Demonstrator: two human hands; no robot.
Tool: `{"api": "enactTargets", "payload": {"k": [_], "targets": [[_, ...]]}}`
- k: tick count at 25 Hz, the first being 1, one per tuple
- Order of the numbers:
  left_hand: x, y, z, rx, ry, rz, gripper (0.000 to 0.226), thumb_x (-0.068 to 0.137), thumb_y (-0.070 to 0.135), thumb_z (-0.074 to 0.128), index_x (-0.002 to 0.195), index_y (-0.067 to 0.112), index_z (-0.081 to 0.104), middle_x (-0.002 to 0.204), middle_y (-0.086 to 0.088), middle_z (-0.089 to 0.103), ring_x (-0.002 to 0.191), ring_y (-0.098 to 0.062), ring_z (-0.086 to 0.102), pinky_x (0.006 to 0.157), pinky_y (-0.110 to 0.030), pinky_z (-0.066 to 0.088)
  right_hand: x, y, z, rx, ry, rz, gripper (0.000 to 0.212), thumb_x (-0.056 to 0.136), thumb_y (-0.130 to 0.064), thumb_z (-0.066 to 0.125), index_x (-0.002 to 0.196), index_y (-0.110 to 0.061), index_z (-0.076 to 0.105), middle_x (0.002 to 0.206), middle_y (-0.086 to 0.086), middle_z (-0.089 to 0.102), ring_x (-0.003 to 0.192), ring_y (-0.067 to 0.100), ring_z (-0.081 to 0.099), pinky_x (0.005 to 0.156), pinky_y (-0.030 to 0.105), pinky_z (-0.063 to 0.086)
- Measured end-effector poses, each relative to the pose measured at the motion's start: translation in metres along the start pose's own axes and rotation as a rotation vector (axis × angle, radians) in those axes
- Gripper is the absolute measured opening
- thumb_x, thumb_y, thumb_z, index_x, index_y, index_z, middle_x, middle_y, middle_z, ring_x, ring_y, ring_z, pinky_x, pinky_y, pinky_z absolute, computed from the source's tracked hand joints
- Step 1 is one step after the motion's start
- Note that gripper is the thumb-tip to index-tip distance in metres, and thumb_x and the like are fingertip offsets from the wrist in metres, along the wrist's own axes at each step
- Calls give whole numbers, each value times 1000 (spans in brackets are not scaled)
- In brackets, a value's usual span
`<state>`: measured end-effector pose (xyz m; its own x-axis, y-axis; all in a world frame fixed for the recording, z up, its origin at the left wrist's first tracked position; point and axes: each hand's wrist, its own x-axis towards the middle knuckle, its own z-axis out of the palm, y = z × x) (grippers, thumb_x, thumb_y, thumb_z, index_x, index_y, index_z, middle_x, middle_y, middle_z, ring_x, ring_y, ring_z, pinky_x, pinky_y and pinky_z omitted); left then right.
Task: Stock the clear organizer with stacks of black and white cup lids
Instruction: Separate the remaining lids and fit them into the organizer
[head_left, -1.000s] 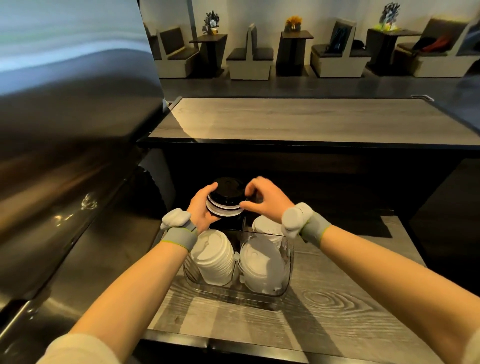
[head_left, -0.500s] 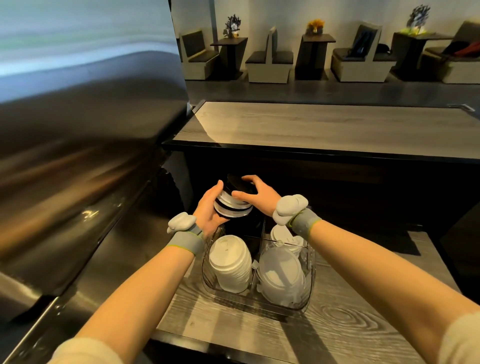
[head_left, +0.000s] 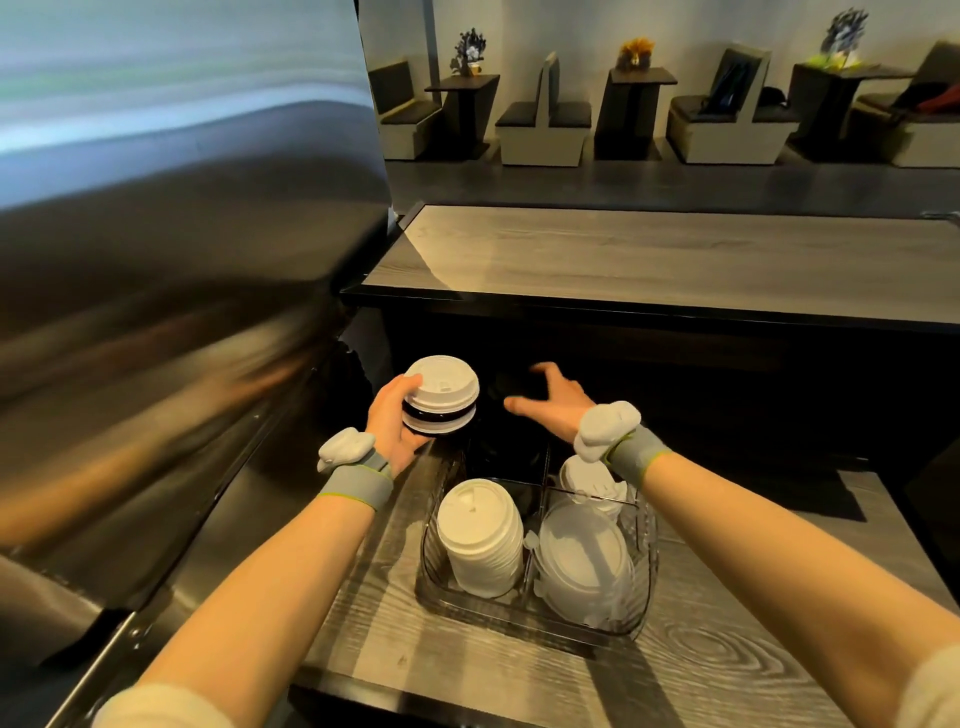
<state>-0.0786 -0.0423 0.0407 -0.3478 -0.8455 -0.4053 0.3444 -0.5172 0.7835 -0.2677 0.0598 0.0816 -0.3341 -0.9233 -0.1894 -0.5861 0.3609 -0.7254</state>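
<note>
My left hand (head_left: 390, 425) grips a small stack of lids (head_left: 441, 394), white on top and bottom with a black one between, held up left of the clear organizer (head_left: 644, 545). My right hand (head_left: 551, 401) hovers open, fingers spread, above the organizer's dark back-left compartment. In the front-left compartment stands a tall stack of white lids (head_left: 480, 538). The front-right compartment holds tilted wider white lids (head_left: 584, 564), and more white lids (head_left: 592, 480) sit in the back right, partly behind my right wrist.
The organizer rests on a grey wood-grain counter (head_left: 467, 670). A large stainless steel appliance (head_left: 171, 291) fills the left side. A higher wood-top counter (head_left: 665, 254) runs across behind a dark panel. Café booths and tables (head_left: 550, 119) lie beyond.
My right hand has let go of the lid stack and moved right, opening. My left hand now holds the stack alone, with a white lid showing on top. The view shifted left.
</note>
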Motion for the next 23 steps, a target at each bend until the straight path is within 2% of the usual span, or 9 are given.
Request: {"api": "enactTargets", "payload": {"k": [3, 6, 8, 10, 12, 14, 18, 21, 23], "targets": [[-2, 4, -2, -1, 11, 10, 52, 92, 24, 53, 140, 10, 44, 140, -15, 52, 122, -31, 54, 81, -39, 53, 0, 9, 19, -468, -123, -91, 79, 79, -47, 66, 143, -20, 28, 143, 13, 42, 135, 34, 32, 110, 43, 29], [-9, 4, 4, 43, 10, 32, 51, 90, 25, 56, 139, 15, 46, 137, -10, 55, 122, -29, 55, 78, -38, 53, 4, 17, 34, -633, -190, -142, 78, 78, -53, 63, 141, -21, 31, 146, 7, 39, 137, 31, 26, 112, 43, 22], [-11, 3, 5, 111, -1, 54, 49, 91, 25, 55, 139, 16, 45, 136, -8, 53, 119, -27, 54, 79, -37, 51, 5, 12, 31, -513, -28, -171, 62, 82, -49, 60, 134, -19, 44, 139, 9, 44, 133, 30, 32, 108, 41, 25], [-14, 1, 9, 177, -21, 51, 52, 91, 27, 55, 141, 17, 43, 140, -7, 50, 122, -26, 52, 78, -36, 50, 5, -3, 24, -220, 145, -243, 46, 87, -39, 58, 126, -15, 52, 129, 10, 50, 126, 28, 40, 104, 38, 30], [-18, -2, 16, 237, -38, 46, 53, 91, 29, 57, 141, 20, 42, 141, -5, 51, 125, -25, 51, 74, -34, 51, -1, -19, 21, 11, 77, -324, 51, 86, -36, 62, 131, -16, 47, 132, 9, 48, 127, 24, 39, 104, 34, 33], [-22, -7, 23, 262, -78, 48, 47, 93, 32, 54, 137, 20, 45, 136, -5, 54, 120, -23, 55, 75, -34, 53, -5, -27, 21, 9, -17, -344, 63, 81, -38, 67, 136, -19, 41, 136, 8, 46, 128, 22, 37, 104, 31, 34], [-25, -17, 36, 177, -118, 20, 51, 91, 43, 53, 138, 23, 46, 136, -6, 56, 122, -25, 55, 81, -40, 55, -7, -22, 16, 196, 69, -248, 57, 83, -36, 66, 132, -15, 46, 131, 9, 52, 122, 22, 49, 95, 28, 40], [-26, -20, 44, 146, -77, 16, 51, 92, 25, 57, 140, 21, 42, 130, -4, 54, 119, -24, 53, 73, -36, 53, -8, -15, 5, 421, 94, -148, 47, 88, -29, 60, 130, -12, 46, 123, 11, 57, 117, 25, 54, 86, 26, 39], [-23, -23, 47, 137, -62, 22, 54, 90, 13, 57, 141, 21, 41, 134, -7, 53, 122, -27, 52, 76, -37, 53, -6, -1, -9, 338, 169, -60, 45, 88, -30, 58, 129, -13, 47, 122, 14, 56, 118, 32, 53, 87, 32, 41]]}}
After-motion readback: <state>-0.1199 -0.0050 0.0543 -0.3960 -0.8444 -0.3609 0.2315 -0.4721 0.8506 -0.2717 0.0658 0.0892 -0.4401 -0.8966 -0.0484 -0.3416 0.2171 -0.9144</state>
